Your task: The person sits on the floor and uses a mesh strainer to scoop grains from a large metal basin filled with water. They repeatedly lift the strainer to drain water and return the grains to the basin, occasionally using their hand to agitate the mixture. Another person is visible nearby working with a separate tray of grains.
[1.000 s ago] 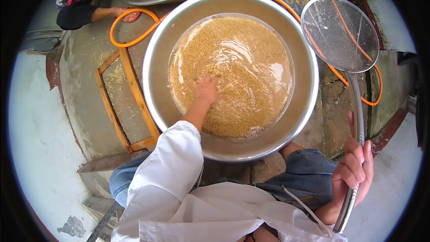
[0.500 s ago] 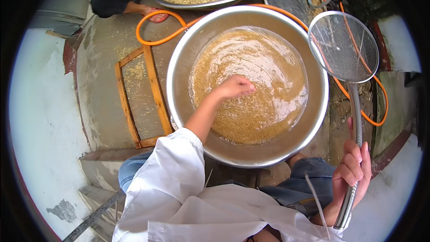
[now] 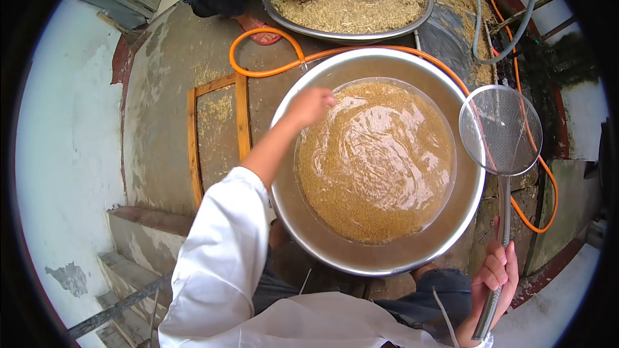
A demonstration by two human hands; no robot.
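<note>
Moved since the earlier frame: left hand (image 3: 311, 107), from above the middle of the grain to the left side of the basin.

Left to right:
- Wooden frame (image 3: 242, 116), on the floor beside the basin; grain dripping from the hand could scatter there.
- White sleeve (image 3: 235, 219), cuff near the basin; a deeper reach could soak it.
- Left hand, raised, blurred; fingers bent, but how far closed, or on what, cannot be told.
- Orange hose (image 3: 256, 75), looped on the floor behind; a careless step could catch it.
- Steel basin (image 3: 380, 256), between the knees, holding the grain (image 3: 374, 222) under rippling water; a hard sweep or knee bump could slop both over the rim.
- Mesh strainer (image 3: 506, 127), upright just right of the basin; contact with the rim unclear.
- Right hand (image 3: 494, 275), fingers wrapped round the strainer's lower handle; a slackened grip could let the head swing into the rim.
</note>
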